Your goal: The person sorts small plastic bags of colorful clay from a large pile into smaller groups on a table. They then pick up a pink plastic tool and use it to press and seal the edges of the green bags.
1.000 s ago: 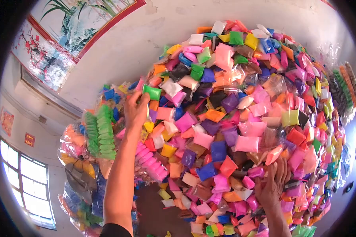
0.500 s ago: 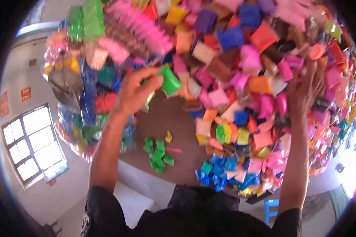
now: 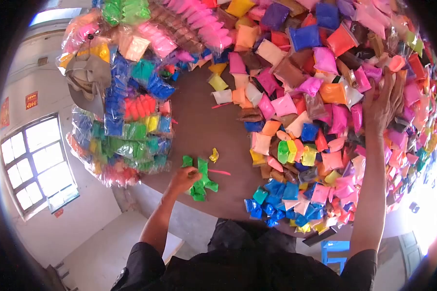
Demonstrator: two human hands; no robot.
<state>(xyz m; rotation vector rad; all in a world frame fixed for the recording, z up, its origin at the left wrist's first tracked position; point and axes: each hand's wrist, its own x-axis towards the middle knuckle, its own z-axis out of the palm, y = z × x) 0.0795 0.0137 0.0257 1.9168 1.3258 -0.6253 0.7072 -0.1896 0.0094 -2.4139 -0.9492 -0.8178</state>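
A huge heap of small coloured packets (image 3: pixel 325 87) covers most of a brown table (image 3: pixel 199 126). My left hand (image 3: pixel 182 180) rests low at the table's near edge, on a small cluster of green packets (image 3: pixel 200 180); whether it still grips one I cannot tell. My right hand (image 3: pixel 384 104) lies flat with spread fingers on the right side of the heap, among pink, orange and brown packets. A single yellow packet (image 3: pixel 213 155) and a thin pink strip (image 3: pixel 218 172) lie just beside the green cluster.
Clear plastic bags filled with sorted packets (image 3: pixel 126 121) are stacked at the table's left. A group of blue packets (image 3: pixel 277 201) lies at the heap's near edge. A window (image 3: pixel 34 165) is at the left wall, and a blue stool (image 3: pixel 335 252) stands below right.
My left hand has carried a green packet from the top of the heap down to the green cluster at the near edge. The view has tilted downward. My right hand has stayed on the heap.
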